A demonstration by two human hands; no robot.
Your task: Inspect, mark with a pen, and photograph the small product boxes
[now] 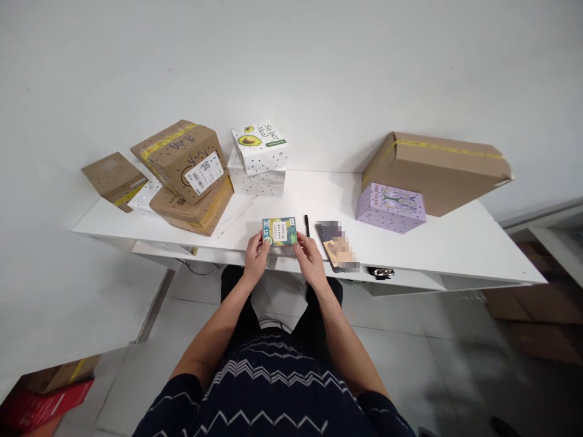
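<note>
A small flat box (279, 231) with a blue, green and yellow print is held level at the front edge of the white table (246, 212). My left hand (255, 258) grips its left end, thumb on top. Its right end is in my right hand (310, 258), with the thumb near the lower right corner. The undersides of both hands' grips are hidden. Just right of the box lies a black pen (306, 226), and beyond that a dark phone-like item (337, 246), partly pixelated, rests at the table edge.
Brown cartons (182, 158) are stacked at the left, beside two white boxes, the upper one printed with avocados (262, 145). At the right, a purple box (392, 206) leans near a large brown carton (437, 173). A dark shiny object (381, 272) sits below the front edge.
</note>
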